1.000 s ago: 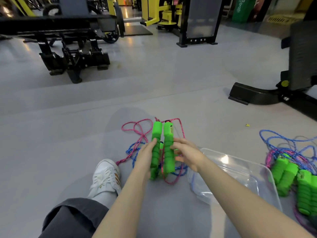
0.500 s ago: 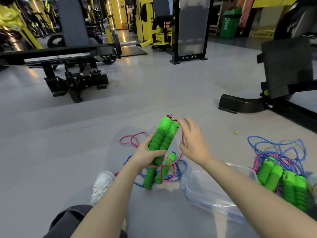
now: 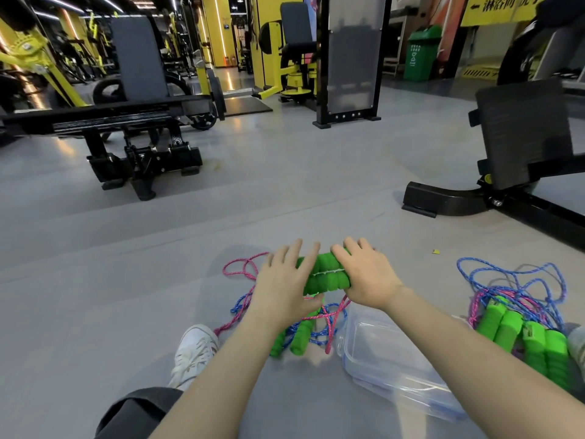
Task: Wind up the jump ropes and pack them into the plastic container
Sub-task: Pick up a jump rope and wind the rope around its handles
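Observation:
Two green foam jump rope handles (image 3: 324, 276) lie side by side and level, held above the floor between my left hand (image 3: 283, 285) and my right hand (image 3: 367, 277), one hand at each end. Their pink rope (image 3: 235, 270) trails down onto the grey floor. Below them another rope with green handles (image 3: 300, 339) and a blue cord (image 3: 242, 304) lies tangled on the floor. The clear plastic container (image 3: 373, 353) sits on the floor under my right forearm, with no ropes inside it.
A pile of several green-handled ropes (image 3: 522, 337) with blue and pink cords lies to the right of the container. My white shoe (image 3: 194, 350) rests at lower left. A black weight bench (image 3: 136, 153) stands at far left, a black machine base (image 3: 449, 201) at right.
The two handles went from upright to tilted to level. My right hand, open beside them half a second ago, now grips their right end. The camera has tipped up.

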Demonstrator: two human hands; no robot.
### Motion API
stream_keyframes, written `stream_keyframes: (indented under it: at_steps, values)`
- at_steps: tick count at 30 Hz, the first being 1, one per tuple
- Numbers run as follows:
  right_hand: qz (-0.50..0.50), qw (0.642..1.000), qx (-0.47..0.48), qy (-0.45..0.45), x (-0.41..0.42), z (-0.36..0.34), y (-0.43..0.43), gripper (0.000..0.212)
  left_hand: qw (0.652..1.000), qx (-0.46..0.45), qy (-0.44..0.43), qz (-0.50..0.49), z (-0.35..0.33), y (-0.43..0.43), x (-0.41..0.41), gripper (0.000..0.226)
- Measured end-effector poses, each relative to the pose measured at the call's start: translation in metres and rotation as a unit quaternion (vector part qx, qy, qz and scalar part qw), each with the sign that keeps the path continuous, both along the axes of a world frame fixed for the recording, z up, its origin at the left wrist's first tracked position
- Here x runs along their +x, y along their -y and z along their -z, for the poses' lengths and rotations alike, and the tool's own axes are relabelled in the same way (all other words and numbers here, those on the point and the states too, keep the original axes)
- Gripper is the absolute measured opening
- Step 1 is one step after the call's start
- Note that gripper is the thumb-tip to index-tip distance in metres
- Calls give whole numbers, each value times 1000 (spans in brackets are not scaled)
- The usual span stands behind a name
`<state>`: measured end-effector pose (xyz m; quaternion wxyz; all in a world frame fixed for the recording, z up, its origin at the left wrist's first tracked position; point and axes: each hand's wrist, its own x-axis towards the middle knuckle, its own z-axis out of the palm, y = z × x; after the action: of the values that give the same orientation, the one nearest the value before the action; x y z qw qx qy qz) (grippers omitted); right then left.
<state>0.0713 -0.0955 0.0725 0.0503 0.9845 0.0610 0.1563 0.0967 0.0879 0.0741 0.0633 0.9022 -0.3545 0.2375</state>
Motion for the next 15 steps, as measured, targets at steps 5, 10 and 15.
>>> stream_keyframes:
  at_steps: [5, 10, 15]
  values:
    - [-37, 991, 92, -90, -4, 5, -7, 47, 983, 73, 170, 17, 34, -10, 11, 83]
    - [-54, 984, 123, -114, -3, 6, -6, 54, 977, 83, 185, 62, 48, -22, 18, 74]
    - [-61, 984, 108, -126, -2, 13, 0, 65, 979, 87, 165, 84, 53, -26, 21, 79]
